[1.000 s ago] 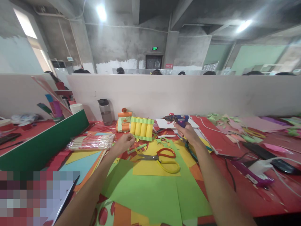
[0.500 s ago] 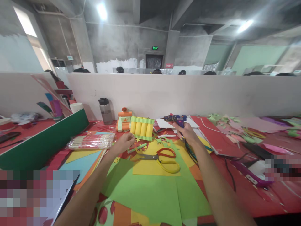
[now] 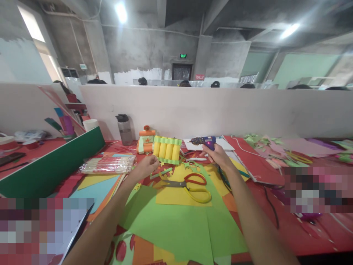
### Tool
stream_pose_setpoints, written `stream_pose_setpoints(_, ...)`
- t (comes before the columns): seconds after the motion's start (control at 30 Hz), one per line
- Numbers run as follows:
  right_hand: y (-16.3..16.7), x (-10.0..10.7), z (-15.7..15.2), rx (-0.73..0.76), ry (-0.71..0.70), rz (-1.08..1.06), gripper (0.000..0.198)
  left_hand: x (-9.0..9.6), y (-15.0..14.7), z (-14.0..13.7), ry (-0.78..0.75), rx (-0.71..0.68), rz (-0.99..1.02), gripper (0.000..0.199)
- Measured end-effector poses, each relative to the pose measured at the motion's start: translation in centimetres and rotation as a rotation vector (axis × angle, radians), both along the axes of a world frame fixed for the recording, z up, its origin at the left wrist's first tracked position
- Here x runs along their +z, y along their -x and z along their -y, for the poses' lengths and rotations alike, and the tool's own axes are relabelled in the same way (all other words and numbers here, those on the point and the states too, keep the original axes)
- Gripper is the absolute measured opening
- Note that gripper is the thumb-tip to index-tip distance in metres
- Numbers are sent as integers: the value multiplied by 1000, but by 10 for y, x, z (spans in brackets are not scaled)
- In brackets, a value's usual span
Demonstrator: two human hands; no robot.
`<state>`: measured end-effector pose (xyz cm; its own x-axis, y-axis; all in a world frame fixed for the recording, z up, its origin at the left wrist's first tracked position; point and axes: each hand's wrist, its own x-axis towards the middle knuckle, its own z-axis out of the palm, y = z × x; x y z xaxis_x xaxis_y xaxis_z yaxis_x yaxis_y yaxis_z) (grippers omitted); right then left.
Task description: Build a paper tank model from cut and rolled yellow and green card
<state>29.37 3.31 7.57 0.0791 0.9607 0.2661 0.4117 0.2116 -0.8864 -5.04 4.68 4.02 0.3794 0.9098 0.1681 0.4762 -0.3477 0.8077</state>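
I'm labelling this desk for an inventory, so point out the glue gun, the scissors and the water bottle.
Glue gun (image 3: 203, 141): head view, on its body.
Scissors (image 3: 182, 184): head view, at the pivot.
Water bottle (image 3: 125, 132): head view, on the see-through body below the lid.

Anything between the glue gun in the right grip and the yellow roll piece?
Nothing visible between the glue gun in the right grip and the yellow roll piece; the scissors lie nearer the person, off that line.
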Motion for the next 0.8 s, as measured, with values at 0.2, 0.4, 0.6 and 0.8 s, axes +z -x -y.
stream_pose_setpoints(0.2, -5, -7, -6, -66, -56, -30, 45, -1, 0, -1, 7, -1, 5, 15)
stream_pose_setpoints(0.4, -1, 3, 1, 3, -129, -131, 44, 3, -1, 3, 13, -2, 42, 19)
stream_pose_setpoints(0.6, 16, 9, 13, 305, -106, -150, 45, 3, -3, 4, 45, -23, 114, 23)
stream_pose_setpoints(0.8, 50, 5, 18, 313, -104, 147, 41, 4, -3, 3, 68, -36, 162, 22)
